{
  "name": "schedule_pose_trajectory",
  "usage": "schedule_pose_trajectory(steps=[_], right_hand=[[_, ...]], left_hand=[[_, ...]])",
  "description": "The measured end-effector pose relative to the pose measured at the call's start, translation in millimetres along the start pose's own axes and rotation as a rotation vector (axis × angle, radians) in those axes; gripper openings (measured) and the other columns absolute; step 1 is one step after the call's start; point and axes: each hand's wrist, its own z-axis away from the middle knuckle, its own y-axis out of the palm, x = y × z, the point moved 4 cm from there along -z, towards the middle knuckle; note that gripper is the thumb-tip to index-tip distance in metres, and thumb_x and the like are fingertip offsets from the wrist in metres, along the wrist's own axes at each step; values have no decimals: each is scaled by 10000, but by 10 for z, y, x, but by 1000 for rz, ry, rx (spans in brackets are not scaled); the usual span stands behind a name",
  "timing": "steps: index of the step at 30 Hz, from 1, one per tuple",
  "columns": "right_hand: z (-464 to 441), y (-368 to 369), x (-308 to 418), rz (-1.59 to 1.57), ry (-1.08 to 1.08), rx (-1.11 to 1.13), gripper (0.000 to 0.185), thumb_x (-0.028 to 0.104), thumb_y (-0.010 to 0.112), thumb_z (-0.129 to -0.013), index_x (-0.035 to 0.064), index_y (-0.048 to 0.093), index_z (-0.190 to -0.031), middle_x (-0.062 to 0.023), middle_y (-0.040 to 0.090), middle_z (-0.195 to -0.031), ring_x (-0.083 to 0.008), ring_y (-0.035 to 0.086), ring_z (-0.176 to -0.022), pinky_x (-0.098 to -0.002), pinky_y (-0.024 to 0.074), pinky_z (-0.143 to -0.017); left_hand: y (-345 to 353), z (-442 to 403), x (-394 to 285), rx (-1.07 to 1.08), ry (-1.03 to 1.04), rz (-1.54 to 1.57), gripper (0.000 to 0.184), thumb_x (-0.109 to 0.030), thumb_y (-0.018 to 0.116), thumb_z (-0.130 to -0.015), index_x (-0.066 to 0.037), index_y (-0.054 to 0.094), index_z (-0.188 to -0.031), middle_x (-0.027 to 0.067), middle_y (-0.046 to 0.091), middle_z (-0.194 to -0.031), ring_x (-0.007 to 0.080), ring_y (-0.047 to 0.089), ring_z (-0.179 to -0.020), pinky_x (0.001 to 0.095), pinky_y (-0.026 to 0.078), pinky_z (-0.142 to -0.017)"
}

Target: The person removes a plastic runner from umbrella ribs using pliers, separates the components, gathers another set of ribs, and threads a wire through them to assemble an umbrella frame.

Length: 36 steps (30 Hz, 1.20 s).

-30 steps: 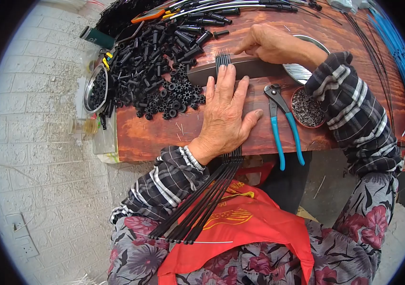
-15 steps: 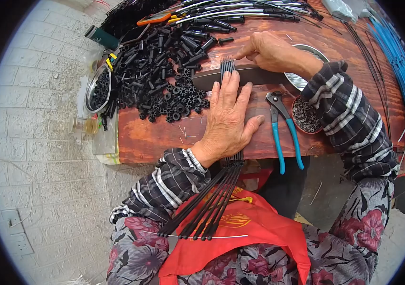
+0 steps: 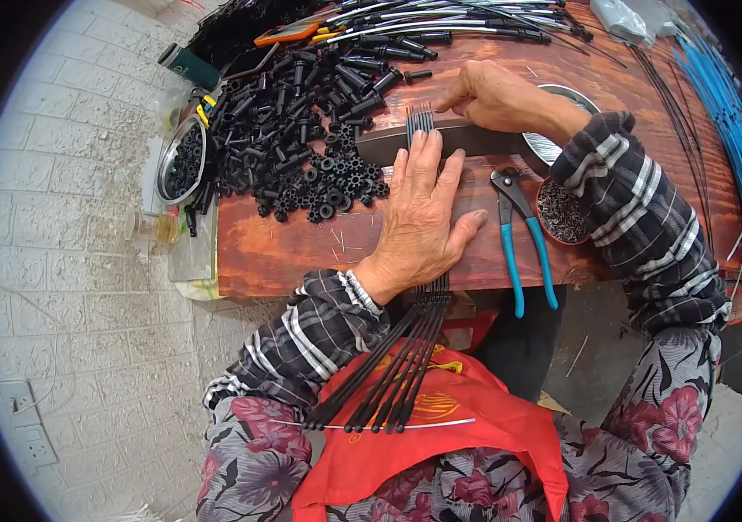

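Note:
My left hand (image 3: 419,209) lies flat, fingers stretched out, pressing a row of thin black cables (image 3: 406,348) onto a dark bar (image 3: 379,146). The fine bare wire ends (image 3: 419,113) stick out past its fingertips. Below the wrist the cables hang over the table edge onto my lap, with a thin white rod (image 3: 440,424) across their knobbed ends. Beside the wire ends is my right hand (image 3: 497,97), its fingers curled together and the index fingertip close to the outermost wires. Whatever it may hold is hidden. Blue-handled pliers (image 3: 510,235) lie to the right of my left hand.
A heap of black plastic fittings (image 3: 301,130) covers the table's left. Right of the pliers stand a bowl of small metal bits (image 3: 562,213) and a round metal dish (image 3: 543,148). Blue cables (image 3: 732,130) lie far right; white and black cables (image 3: 449,17) lie behind.
The view has shifted slightly. The cables' lower ends and the white rod have swung a little to the right. The wire ends look more fanned out; both hands keep nearly the same places.

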Motion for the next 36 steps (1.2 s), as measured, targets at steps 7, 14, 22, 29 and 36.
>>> schedule_pose_trajectory(steps=[7,14,22,29,36], right_hand=[[3,-79,90,74,24,61,406,-91,541,-726,40,725,-1063,-227,704,-894,-296,691,-792,-363,523,-691],[2,-12,52,24,-22,24,402,-84,548,-726,41,723,-1066,-245,694,-909,-305,694,-794,-377,526,-698],[2,-6,96,80,113,60,363,-21,571,-716,44,730,-1036,-231,691,-949,-347,687,-898,-396,539,-785],[-19,30,30,9,16,-24,377,-32,566,-705,49,731,-1034,-233,691,-934,-347,689,-882,-403,538,-777],[-50,32,-2,59,6,-3,360,-22,569,-710,85,747,-1004,-219,694,-885,-342,691,-832,-414,536,-745]], left_hand=[[-1,-2,1,2,-6,1,669,-313,672,-847,22,437,-1376,277,277,-1488,444,228,-1412,540,176,-1148],[10,12,6,-1,-5,-2,673,-316,674,-847,21,433,-1377,277,276,-1487,445,224,-1414,543,173,-1147],[15,10,4,9,6,-8,717,-284,704,-807,56,415,-1368,303,270,-1468,466,209,-1408,559,166,-1146],[14,9,4,3,24,-9,708,-283,699,-811,47,418,-1371,305,266,-1468,469,217,-1403,564,168,-1143],[22,14,14,-4,26,-10,707,-284,696,-812,42,418,-1375,305,266,-1469,472,221,-1400,564,169,-1142]])
